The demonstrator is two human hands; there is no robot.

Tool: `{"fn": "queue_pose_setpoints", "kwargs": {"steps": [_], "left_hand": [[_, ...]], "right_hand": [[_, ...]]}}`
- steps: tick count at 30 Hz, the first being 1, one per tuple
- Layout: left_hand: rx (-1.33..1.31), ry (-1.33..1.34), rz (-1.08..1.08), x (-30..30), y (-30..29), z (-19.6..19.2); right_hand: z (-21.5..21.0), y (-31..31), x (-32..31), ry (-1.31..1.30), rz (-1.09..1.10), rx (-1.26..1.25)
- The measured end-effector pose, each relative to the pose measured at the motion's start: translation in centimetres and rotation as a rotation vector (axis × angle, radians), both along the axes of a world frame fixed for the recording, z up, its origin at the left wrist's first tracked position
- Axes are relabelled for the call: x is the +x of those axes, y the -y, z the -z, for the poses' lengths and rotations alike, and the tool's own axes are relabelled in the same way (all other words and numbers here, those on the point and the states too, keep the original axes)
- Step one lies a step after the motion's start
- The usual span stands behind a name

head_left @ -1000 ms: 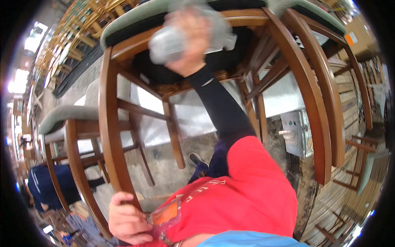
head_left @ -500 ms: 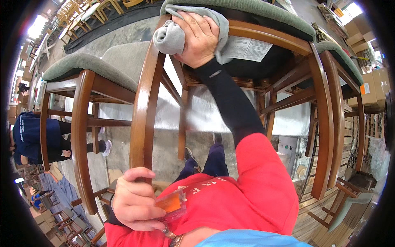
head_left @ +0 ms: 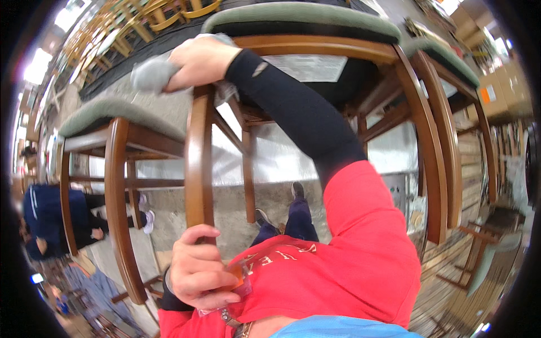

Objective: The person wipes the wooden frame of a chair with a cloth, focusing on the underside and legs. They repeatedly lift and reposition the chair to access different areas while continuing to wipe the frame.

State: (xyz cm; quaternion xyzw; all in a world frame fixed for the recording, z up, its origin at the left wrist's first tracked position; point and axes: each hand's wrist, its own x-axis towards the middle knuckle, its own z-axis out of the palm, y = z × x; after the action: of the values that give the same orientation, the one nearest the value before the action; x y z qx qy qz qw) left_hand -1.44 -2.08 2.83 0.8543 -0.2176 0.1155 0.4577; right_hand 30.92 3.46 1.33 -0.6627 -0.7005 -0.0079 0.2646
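A brown wooden chair stands tipped before me, its grey-green padded seat (head_left: 304, 19) at the top and its dark underside with a white label (head_left: 307, 66) turned toward me. My right hand (head_left: 200, 59), below a black sleeve, is closed on a bunched grey cloth (head_left: 151, 76), at the left corner where the chair leg (head_left: 199, 152) meets the seat. The cloth is blurred by motion. Lower down, my left hand (head_left: 200, 270) wraps round the end of that leg. Against its fingers is a small clear plastic bag (head_left: 243, 281) with an orange piece inside, partly hidden.
Similar chairs stand close by, one on the left (head_left: 115, 141) and one on the right (head_left: 451, 73). A person in dark blue (head_left: 53, 217) bends at the far left. Cardboard boxes (head_left: 504, 93) are stacked at the right, and many pale wooden chairs fill the far left.
My right hand has moved left with the cloth, from the seat's front rail to the corner and past the leg. The left hand keeps hold of the leg. My view has shifted slightly.
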Motion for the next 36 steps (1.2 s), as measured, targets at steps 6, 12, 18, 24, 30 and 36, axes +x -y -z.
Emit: {"fn": "queue_pose_setpoints", "kwargs": {"steps": [6,12,18,24,30,36], "left_hand": [[-0.001,0.006,-0.028,0.3,0.3,-0.3],[-0.021,0.039,0.010,0.6,0.7,-0.1],[-0.020,0.119,-0.054,0.3,1.1,0.5],[-0.007,0.098,0.106,0.3,-0.8,0.9],[0.028,0.129,0.050,-0.3,-0.2,1.2],[0.051,0.097,0.105,-0.2,-0.4,0.7]], "right_hand": [[4.3,7.6,5.6,0.180,0.132,0.390],[11.2,24.6,13.5,0.616,0.834,0.825],[16.1,9.0,7.1,0.272,1.081,0.867],[28.7,6.3,-1.2,-0.074,0.619,0.402],[34.7,15.3,-1.4,0.087,0.474,0.083],[34.6,29.9,5.8,0.259,1.105,0.022]]}}
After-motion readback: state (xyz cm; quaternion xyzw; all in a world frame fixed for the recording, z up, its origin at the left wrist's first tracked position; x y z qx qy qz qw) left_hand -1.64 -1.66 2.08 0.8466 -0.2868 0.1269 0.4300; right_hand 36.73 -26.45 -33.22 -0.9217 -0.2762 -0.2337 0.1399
